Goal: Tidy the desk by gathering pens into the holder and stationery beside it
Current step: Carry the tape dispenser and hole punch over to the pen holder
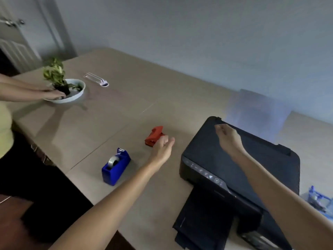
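A red stapler-like stationery item point(154, 135) lies in the middle of the beige desk point(111, 114). My left hand point(163, 147) is right beside it, fingers curled and apart, touching or nearly touching its right end; I cannot tell a firm grip. A blue tape dispenser point(115, 166) stands to the left, nearer the front edge. My right hand point(227, 136) hovers over the black printer point(239, 170), fingers loosely apart, holding nothing. A clear pen case point(96, 79) lies far back on the desk. No pen holder is visible.
Another person's hands point(52, 93) hold a potted plant point(55, 74) in a white bowl point(75, 95) at the far left. A blue-and-clear object point(319, 199) sits at the right edge. The printer's tray sticks out over the desk's front.
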### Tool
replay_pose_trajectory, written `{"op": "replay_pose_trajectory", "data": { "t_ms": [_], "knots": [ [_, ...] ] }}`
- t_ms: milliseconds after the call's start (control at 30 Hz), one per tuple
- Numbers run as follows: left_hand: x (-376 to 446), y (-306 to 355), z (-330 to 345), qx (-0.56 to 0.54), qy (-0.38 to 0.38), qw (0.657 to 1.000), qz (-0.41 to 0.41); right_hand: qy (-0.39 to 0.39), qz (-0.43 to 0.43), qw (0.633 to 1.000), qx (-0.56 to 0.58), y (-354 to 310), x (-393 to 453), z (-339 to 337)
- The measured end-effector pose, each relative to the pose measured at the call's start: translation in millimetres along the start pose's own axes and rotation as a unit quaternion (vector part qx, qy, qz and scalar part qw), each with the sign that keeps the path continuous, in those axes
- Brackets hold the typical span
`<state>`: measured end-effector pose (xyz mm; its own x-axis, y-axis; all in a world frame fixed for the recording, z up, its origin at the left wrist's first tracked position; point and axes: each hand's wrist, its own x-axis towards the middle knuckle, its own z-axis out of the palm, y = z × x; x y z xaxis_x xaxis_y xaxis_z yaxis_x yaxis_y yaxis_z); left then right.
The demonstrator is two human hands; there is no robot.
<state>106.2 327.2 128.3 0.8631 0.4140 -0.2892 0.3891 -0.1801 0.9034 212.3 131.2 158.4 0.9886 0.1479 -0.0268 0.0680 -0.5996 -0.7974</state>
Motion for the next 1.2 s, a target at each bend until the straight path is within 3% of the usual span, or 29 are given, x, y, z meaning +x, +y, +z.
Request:
{"op": "replay_pose_trajectory", "data": {
  "t_ms": [200, 300, 367, 467, 700, 900, 1033, 1200],
  "knots": [
    [34.5, -112.7, -119.6, 0.239, 0.141, 0.958, -0.069, -0.113, 0.017, 0.993, -0.002, -42.6, 17.7, 133.4],
    [53.8, -153.3, -147.9, 0.294, 0.110, 0.941, -0.128, -0.141, 0.059, 0.988, -0.007, -46.0, 27.8, 190.2],
    [62.4, -162.3, -156.6, 0.327, 0.070, 0.933, -0.133, -0.146, 0.092, 0.985, -0.014, -45.7, 36.7, 222.3],
    [72.2, -165.5, -160.3, 0.325, 0.069, 0.933, -0.136, -0.141, 0.150, 0.979, -0.005, -38.4, 52.4, 258.8],
    [82.4, -186.7, -162.7, 0.353, 0.039, 0.931, -0.083, -0.091, 0.282, 0.939, 0.172, -8.7, 98.6, 319.2],
    [81.6, -191.5, -175.2, 0.307, 0.045, 0.947, -0.083, -0.071, 0.308, 0.919, 0.236, -29.8, 106.5, 316.0],
    [76.9, -180.0, -182.9, 0.096, 0.023, 0.981, -0.165, -0.094, 0.298, 0.915, 0.255, -35.9, 103.0, 283.1],
    [63.1, -129.7, -163.9, -0.019, -0.001, 0.991, -0.135, -0.119, 0.223, 0.921, 0.296, -55.2, 96.8, 200.6]
  ]
}}
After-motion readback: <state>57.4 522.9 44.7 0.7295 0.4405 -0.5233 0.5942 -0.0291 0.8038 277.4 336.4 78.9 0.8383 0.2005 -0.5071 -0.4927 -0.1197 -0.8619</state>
